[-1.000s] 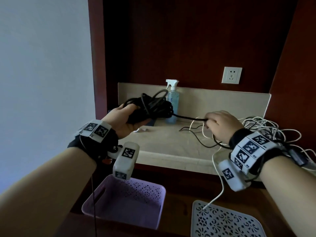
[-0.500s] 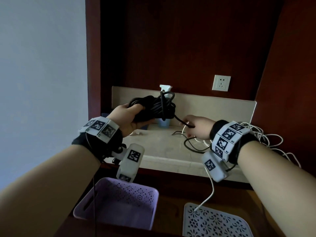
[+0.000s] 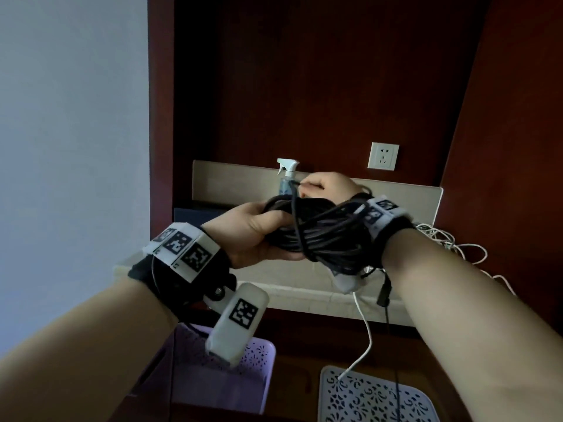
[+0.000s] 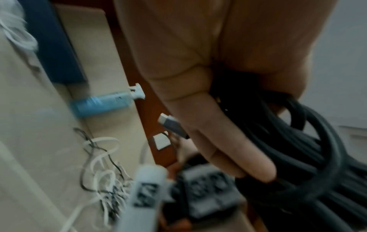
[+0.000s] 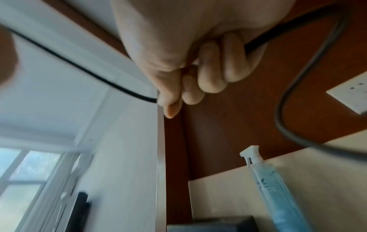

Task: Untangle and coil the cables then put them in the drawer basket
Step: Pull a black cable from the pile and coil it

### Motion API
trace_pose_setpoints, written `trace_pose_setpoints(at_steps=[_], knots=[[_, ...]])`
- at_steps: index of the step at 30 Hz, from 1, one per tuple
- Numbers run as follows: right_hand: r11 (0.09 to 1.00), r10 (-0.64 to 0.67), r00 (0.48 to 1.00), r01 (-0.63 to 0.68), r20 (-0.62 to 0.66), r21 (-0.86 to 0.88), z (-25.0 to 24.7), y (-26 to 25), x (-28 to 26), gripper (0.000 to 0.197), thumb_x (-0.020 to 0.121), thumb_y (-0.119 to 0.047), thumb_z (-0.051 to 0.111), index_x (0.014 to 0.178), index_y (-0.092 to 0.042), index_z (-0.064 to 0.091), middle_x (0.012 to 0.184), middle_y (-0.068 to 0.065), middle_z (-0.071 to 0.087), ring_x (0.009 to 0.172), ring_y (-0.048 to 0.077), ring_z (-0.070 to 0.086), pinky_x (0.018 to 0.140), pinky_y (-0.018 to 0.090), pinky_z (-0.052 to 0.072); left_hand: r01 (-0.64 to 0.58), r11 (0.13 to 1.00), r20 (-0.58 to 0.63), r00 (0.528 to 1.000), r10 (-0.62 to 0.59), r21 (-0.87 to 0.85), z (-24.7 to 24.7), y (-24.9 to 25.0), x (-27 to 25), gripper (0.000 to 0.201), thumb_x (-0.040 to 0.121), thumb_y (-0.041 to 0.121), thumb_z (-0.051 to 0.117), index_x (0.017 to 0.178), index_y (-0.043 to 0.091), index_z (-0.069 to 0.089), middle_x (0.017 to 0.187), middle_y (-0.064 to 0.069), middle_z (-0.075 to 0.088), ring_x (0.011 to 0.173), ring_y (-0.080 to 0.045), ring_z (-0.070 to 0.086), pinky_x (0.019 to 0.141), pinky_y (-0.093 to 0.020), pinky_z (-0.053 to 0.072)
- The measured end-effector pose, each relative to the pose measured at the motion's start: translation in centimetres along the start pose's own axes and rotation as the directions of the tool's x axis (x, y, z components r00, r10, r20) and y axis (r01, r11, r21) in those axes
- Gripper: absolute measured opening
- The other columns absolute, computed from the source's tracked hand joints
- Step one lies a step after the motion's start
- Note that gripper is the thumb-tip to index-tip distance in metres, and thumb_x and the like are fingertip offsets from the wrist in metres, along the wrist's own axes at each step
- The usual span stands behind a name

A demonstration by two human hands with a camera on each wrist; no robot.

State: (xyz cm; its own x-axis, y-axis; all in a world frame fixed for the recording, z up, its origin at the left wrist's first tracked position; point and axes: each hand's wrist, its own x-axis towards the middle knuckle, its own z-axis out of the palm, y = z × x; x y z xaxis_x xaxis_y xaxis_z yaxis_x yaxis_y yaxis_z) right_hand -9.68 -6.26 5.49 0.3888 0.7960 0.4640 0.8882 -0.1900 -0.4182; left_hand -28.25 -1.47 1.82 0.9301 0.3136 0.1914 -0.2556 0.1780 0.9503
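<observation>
Black cable coil [image 3: 323, 236] springy, bulky; my left hand [image 3: 253, 236] clamps its bundle, right hand [image 3: 326, 185] pinches the loose tail

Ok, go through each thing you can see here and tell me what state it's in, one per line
Black cable: mostly coiled into a bundle, off the counter.
Left hand: grips the bundle.
Right hand: pinches the black cable's loose strand above the bundle.
White cables: tangled on the counter, one end hanging over the edge.
Purple basket: open, no cable visible inside.
Spray bottle: upright at the backsplash.
Wall socket: nothing plugged in.
</observation>
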Motion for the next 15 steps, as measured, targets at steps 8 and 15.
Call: trace_pose_setpoints(at_steps=[8,15], knots=[[0.997,0.054,0.999,-0.053,0.006,-0.061,2.7,3.0,-2.6,0.024,0.096,-0.025,0.044,0.076,-0.021,0.058,0.066,-0.012,0.051,0.071,0.013,0.05,0.065,0.024,0.032,-0.266,0.909,-0.395,0.91,0.127,-0.322,-2.9,1.4,1.0,0.021,0.099,0.011,0.041,0.089,-0.001,0.055,0.077,-0.013,0.069,0.074,-0.023,0.065,0.053,-0.026,0.058],[0.905,-0.127,0.987,0.156,0.099,-0.396,5.9,-0.2,-6.7,0.026,0.097,-0.034,0.039,0.092,-0.02,0.061,0.092,0.002,0.065,0.087,0.024,0.056,0.069,0.028,0.036,-0.271,0.841,-0.523,0.852,-0.017,-0.468,-5.0,1.6,4.6,0.022,0.098,0.017,0.048,0.106,-0.002,0.053,0.088,-0.016,0.058,0.043,-0.022,0.063,0.039,-0.023,0.051]])
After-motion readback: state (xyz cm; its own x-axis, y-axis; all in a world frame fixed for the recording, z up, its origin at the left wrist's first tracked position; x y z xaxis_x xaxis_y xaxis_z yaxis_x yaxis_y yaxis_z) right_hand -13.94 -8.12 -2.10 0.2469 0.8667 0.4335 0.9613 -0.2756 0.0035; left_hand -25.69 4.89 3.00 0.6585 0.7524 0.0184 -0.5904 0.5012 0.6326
